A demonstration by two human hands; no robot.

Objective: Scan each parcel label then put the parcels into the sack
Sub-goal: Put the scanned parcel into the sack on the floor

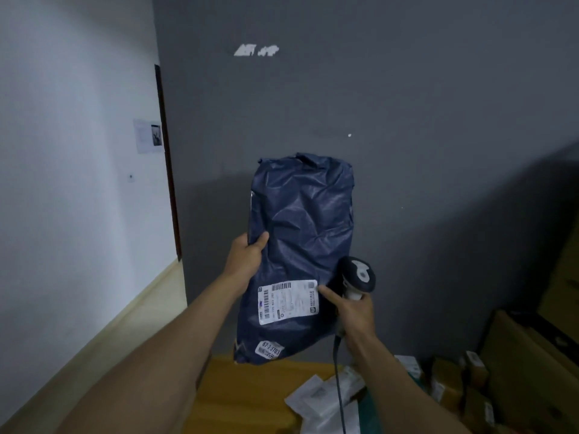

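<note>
A dark blue plastic parcel is held upright in front of the grey wall. My left hand grips its left edge, thumb on the front. A white shipping label with barcodes sits on its lower front, and a smaller sticker lies near the bottom corner. My right hand holds a black and white barcode scanner by the handle beside the parcel's right edge. The forefinger of that hand points at the label's right edge. The scanner's cable hangs down. No sack is in view.
A wooden table lies below, with white padded parcels and small brown boxes piled at the right. Larger cardboard boxes stand at the far right. A white wall and a dark door frame are at left.
</note>
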